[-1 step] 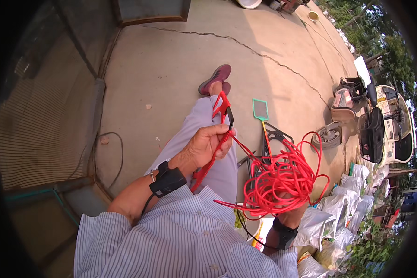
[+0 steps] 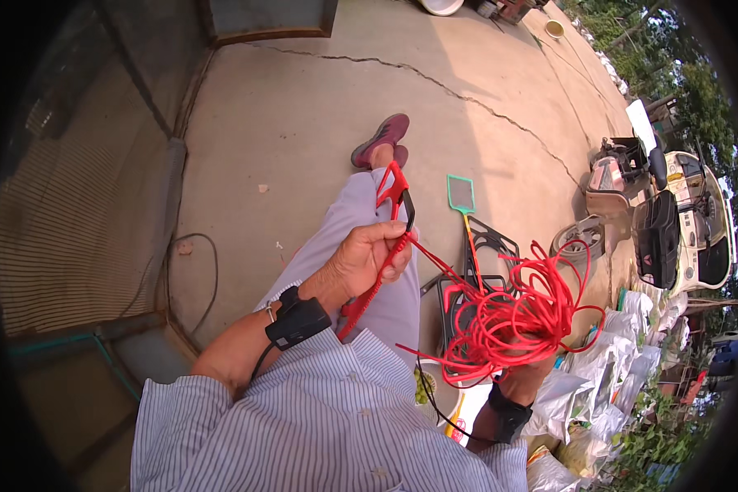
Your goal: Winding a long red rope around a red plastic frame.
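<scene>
My left hand (image 2: 371, 256) is closed around a long red piece (image 2: 396, 190) with a forked end and a black part beside the thumb. Red cord appears wound along its shaft, and its lower end lies against my shirt. A strand runs from there across to a big loose tangle of red cord (image 2: 508, 324). My right hand (image 2: 526, 357) holds that tangle from below; loops cover most of its fingers. Both wrists carry black strapped devices.
A green-framed swatter (image 2: 461, 194) and a black frame (image 2: 492, 238) are beyond the cord. Silvery sacks (image 2: 586, 369), a loose wheel (image 2: 578, 240) and a white vehicle (image 2: 705, 221) stand at right. A mesh screen (image 2: 82, 213) is at left; a white bucket (image 2: 445, 392) is near my right forearm.
My right hand and the cord tangle have moved a little to the right, and the loops have shifted. My left hand stays in place.
</scene>
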The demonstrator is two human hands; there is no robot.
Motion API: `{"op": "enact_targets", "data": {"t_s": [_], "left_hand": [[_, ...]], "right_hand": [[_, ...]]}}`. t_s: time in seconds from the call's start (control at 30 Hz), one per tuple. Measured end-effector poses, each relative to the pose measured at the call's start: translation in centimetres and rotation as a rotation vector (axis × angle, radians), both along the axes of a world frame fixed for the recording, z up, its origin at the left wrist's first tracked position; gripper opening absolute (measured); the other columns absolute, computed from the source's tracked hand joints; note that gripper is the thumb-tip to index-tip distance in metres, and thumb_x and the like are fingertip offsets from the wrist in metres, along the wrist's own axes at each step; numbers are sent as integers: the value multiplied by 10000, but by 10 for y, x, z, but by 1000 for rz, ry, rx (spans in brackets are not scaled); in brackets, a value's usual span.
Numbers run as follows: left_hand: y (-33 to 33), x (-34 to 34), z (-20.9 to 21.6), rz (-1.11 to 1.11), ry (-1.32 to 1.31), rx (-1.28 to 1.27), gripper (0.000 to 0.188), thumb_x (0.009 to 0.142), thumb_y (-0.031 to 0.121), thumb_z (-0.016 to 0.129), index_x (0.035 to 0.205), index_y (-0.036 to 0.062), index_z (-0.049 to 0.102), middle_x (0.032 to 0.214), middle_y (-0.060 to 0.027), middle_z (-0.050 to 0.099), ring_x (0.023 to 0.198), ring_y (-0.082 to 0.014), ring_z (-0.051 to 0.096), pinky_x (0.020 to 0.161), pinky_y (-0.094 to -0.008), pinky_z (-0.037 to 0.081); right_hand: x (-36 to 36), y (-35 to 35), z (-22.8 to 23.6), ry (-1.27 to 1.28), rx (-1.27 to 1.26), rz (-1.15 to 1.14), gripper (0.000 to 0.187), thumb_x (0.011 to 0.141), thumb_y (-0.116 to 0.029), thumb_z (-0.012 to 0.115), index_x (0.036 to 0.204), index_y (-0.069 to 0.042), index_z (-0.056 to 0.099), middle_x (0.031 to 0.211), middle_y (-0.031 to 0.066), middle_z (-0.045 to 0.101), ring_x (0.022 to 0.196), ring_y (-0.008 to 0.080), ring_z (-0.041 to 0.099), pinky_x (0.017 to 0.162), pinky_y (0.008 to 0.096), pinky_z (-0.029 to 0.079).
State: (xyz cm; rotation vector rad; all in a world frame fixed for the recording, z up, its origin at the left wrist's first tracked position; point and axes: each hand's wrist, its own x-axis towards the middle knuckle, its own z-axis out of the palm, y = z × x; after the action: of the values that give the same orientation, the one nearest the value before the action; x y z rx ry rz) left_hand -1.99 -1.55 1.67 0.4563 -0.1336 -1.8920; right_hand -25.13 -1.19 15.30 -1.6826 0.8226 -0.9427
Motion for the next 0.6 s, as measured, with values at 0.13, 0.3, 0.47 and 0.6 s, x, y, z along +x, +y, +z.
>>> {"op": "enact_targets", "data": {"t_s": [0.13, 0.3, 0.47, 0.6], "left_hand": [[0, -4, 2, 19, -58, -54, 262, 935, 305, 497, 983, 57, 565, 628, -49, 505, 502, -143, 426, 473, -271, 349], [0, -2, 4, 13, -73, -55, 282, 946, 297, 486, 1040, 40, 555, 636, -52, 507, 510, -136, 438, 477, -267, 347], [2, -2, 6, 37, -89, -58, 287, 943, 280, 492, 1074, 30, 547, 637, -59, 513, 503, -139, 446, 477, -269, 353], [1, -9, 10, 11, -104, -54, 278, 930, 254, 505, 1083, 25, 538, 630, -65, 521, 494, -148, 448, 470, -273, 359]], "right_hand": [[-42, 8, -14, 32, 53, -317, 456, 750, -163, 719, 1121, 32, 541, 915, 118, 647, 684, 188, 630, 590, 308, 502], [-55, 8, -10, -4, 110, -304, 240, 753, -99, 686, 929, 48, 616, 659, 78, 600, 417, 108, 460, 371, 240, 313], [-60, 2, -5, 60, 155, -339, 101, 803, -80, 593, 769, 14, 578, 553, 54, 523, 397, 117, 433, 381, 241, 314], [-53, 11, -3, 9, 110, -372, 100, 808, -77, 584, 764, 13, 577, 553, 56, 523, 395, 119, 431, 382, 244, 314]]}}
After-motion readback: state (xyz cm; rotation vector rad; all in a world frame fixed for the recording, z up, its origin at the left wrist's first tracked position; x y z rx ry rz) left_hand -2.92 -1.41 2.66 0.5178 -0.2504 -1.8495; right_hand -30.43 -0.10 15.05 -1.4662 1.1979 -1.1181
